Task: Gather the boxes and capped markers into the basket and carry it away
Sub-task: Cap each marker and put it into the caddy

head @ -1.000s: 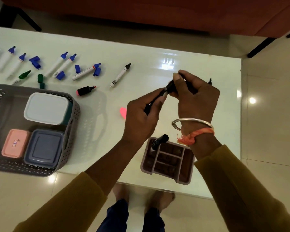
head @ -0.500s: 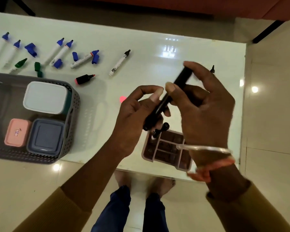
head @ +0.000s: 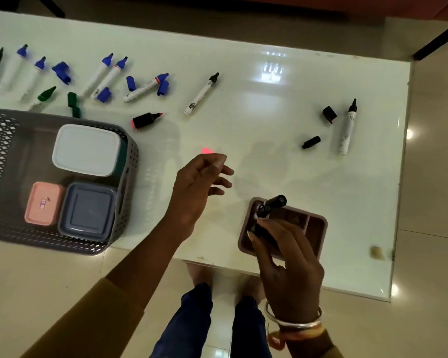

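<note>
A grey perforated basket (head: 124, 182) sits at the table's front left, holding a white box (head: 86, 149), a pink box (head: 43, 202) and a grey-blue box (head: 88, 211). My right hand (head: 287, 264) grips a black capped marker (head: 263, 228) over a brown divided organizer (head: 318, 228), where another black marker (head: 276, 202) stands. My left hand (head: 199, 184) hovers open above the table, holding nothing. Several uncapped markers and loose blue caps (head: 131, 82) lie along the far left. A pink highlighter (head: 146, 120) and its pink cap (head: 206, 151) lie apart.
An uncapped black marker (head: 202, 93) lies mid-table. At the far right lie another uncapped black marker (head: 348, 126), a black cap (head: 329, 114) and a small black cap (head: 311, 142). The white table (head: 269, 112) ends near my legs; tiled floor surrounds it.
My hands have parted. The right hand carried the black marker down to the organizer. The left hand let go and opened over the table.
</note>
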